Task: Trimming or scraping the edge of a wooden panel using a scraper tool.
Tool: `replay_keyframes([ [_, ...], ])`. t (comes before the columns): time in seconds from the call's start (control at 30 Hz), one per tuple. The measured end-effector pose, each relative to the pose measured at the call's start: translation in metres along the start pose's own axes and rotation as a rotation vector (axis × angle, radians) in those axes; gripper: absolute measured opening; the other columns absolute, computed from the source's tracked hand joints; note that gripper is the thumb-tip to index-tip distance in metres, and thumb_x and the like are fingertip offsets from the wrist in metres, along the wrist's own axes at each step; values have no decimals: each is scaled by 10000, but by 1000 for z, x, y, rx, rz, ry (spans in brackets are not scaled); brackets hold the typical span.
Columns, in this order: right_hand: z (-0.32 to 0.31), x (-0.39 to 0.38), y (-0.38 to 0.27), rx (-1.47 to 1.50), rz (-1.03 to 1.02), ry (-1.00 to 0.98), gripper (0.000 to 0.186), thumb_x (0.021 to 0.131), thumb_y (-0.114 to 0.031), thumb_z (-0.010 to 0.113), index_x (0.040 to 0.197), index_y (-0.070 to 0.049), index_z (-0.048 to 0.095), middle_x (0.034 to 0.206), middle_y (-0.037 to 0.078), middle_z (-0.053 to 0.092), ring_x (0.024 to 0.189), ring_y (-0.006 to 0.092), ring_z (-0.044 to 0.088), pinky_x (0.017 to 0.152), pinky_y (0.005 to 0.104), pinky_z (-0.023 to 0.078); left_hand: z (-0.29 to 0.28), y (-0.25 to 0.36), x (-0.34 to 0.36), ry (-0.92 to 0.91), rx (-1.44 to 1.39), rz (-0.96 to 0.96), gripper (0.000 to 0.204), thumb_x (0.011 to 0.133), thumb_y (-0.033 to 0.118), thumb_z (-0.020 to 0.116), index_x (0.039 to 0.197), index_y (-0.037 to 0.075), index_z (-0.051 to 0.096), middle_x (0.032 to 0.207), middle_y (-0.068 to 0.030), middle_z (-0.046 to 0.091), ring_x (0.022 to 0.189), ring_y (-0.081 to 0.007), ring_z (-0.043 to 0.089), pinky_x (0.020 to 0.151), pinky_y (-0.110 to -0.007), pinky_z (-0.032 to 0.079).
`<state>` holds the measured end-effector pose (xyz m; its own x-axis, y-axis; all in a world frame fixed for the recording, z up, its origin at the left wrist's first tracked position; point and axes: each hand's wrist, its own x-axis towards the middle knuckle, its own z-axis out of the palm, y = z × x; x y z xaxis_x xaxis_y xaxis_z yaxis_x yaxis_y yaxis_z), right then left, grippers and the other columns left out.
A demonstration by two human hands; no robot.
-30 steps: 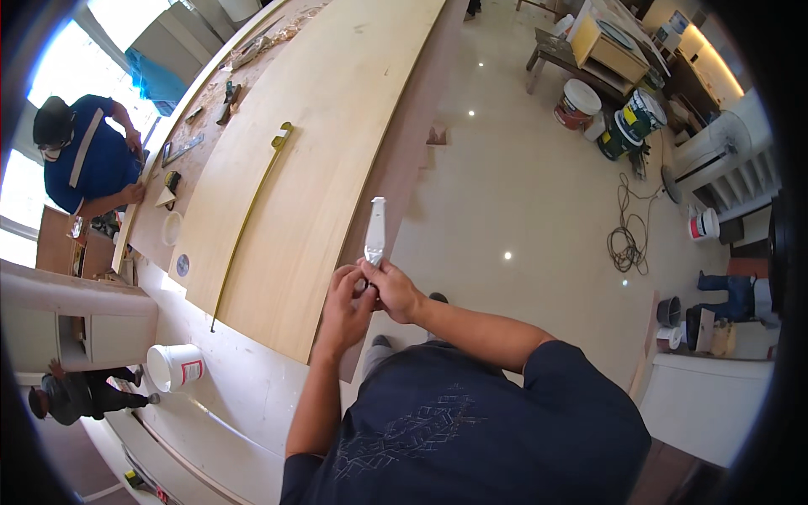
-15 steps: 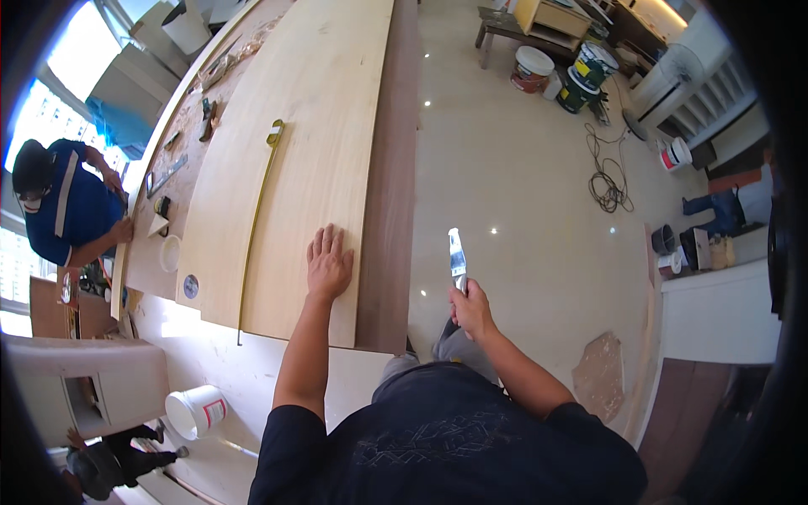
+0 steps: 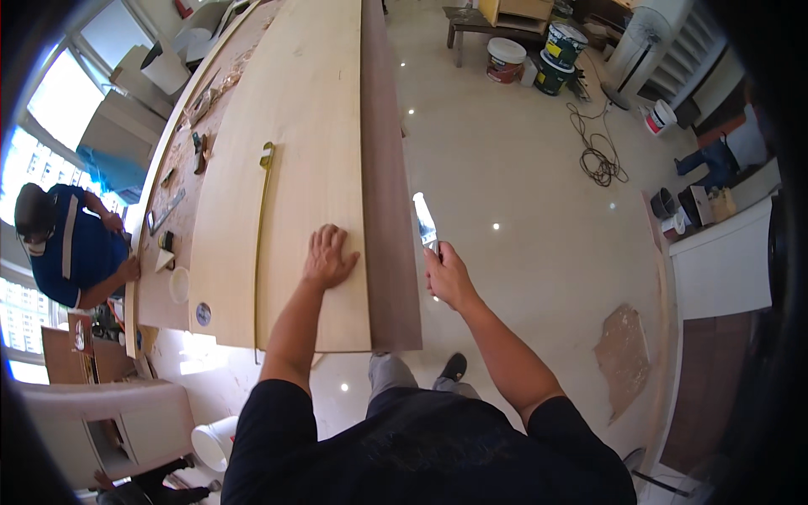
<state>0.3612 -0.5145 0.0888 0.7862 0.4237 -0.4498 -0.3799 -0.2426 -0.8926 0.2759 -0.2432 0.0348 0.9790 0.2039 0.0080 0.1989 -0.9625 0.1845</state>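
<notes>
My left hand lies flat, fingers spread, on a pale wooden panel near its right edge. In my right hand is a putty knife, its shiny blade pointing up and away beside the panel's side. That side is a darker brown wood strip running along the panel's right. A yellow tape measure is stretched lengthwise on the panel, left of my left hand, with its case at the far end. The putty knife does not appear to touch the wood.
On the workbench left of the panel lie a hand plane, a metal square and wood shavings. A person in blue stands at the bench's left side. Paint buckets and a coiled cable are on the tiled floor to the right.
My right hand has moved the putty knife forward and left, closer to the panel's brown side. My left hand stays on the panel, its fingers slightly more bent. The view has shifted.
</notes>
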Motion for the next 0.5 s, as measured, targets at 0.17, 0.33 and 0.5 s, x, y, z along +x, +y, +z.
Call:
replay_keyframes([
  [0.17,62,103,-37,-496,-146,153,359,998,-334,447,1073,13,504,897,257,657,806,425,651,711,500,519,19,-11,-5,147,-62,54,612,909,435,561,1426,124,452,1531,-170,346,1446,-386,246,1177,-547,171],
  [0.33,120,223,-67,-627,-206,280,403,1006,-349,417,1076,30,532,1026,308,642,970,483,615,854,542,481,15,-16,-2,99,-123,48,622,907,423,574,1441,126,459,1541,-171,348,1456,-365,248,1183,-529,146],
  [0.5,147,315,-100,-760,-194,373,432,1011,-345,385,1155,29,546,1089,290,651,1025,461,624,886,514,498,9,-18,0,53,-186,46,617,896,422,591,1415,103,492,1520,-194,379,1446,-380,273,1177,-541,144],
])
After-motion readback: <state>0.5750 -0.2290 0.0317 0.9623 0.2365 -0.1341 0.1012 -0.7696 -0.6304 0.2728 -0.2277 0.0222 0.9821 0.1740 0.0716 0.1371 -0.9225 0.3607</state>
